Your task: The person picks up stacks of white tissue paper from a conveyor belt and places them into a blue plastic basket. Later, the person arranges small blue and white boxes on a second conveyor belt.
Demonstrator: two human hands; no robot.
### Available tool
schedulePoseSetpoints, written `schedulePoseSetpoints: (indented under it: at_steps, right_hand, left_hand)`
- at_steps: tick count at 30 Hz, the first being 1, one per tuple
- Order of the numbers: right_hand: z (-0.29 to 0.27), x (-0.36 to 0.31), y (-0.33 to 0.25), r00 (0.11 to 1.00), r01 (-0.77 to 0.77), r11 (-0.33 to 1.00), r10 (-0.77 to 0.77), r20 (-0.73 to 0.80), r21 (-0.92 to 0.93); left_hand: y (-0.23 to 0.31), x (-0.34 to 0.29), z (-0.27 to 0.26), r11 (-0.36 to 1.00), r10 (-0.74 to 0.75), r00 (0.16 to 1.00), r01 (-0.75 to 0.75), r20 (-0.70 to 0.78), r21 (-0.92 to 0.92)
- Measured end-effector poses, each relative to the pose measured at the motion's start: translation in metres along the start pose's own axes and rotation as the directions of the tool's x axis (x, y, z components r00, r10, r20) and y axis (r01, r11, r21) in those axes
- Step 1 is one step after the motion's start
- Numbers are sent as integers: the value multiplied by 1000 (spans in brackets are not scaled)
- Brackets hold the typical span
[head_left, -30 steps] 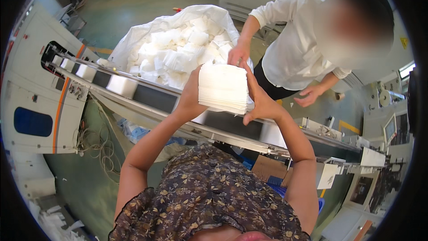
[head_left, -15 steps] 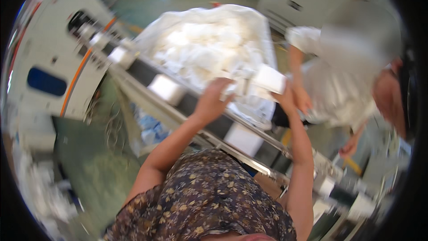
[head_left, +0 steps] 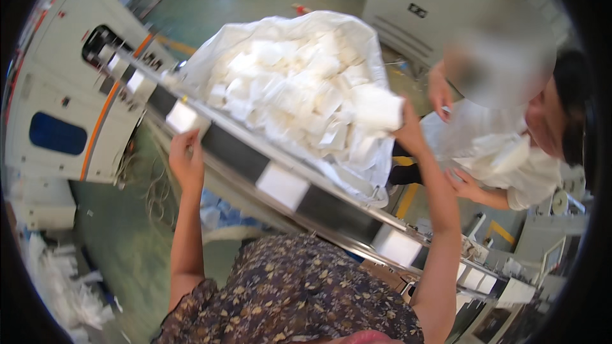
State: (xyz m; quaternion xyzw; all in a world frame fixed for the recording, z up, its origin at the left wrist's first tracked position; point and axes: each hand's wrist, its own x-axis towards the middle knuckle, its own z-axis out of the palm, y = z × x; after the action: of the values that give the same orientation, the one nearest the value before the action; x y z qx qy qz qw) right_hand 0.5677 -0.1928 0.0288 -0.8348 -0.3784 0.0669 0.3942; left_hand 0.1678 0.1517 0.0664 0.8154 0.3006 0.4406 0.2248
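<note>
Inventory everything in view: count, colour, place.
Conveyor belt: one, dark, across the middle
Paper stacks: several, white, on the belt
Sack: one, white, beyond the belt
Paper pieces: many, white, in the sack
Machine: one, off-white, left
Cabinet: one, pale grey, top
Co-worker: one, white shirt, right
Floor: one, green, around belt
Held stack: one, white, over the sack
Floral blouse: one, dark, bottom
Left hand: one, bare, at a belt stack
Right hand: one, bare, gripping held stack

Head-worn view, left lens of a side-by-side fisheye pair. Looks steeply down and forward; floral top (head_left: 293,283) nearest, at lower edge. Left hand (head_left: 187,160) and right hand (head_left: 411,130) farther out. Conveyor (head_left: 237,151) slants mid-frame, white bag (head_left: 377,57) beyond. Wide field; straight edges bend rimward.
</note>
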Motion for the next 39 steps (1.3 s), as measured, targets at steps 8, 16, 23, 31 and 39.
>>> schedulePoseSetpoints:
  at_steps: [8,16,23,31,39]
  right_hand:
    - [79,-19,-73,996,55,963,-70,49,265]
    - [104,-36,-79,995,-64,963,42,89,260]
    - [109,-38,-72,998,33,969,-46,47,246]
    - [121,-44,-64,998,-58,908,36,60,415]
    - [87,-69,-118,972,-136,962,83,219,237]
  left_hand:
    - [129,-29,83,965,219,735,-66,642,-253]
    - [164,-55,127,991,130,556,-106,821,-85]
    - [163,-60,128,991,137,554,-74,821,-115]
    - [152,-61,56,993,109,556,-19,824,-119]
    - [20,-40,-48,983,-186,884,170,428,76]
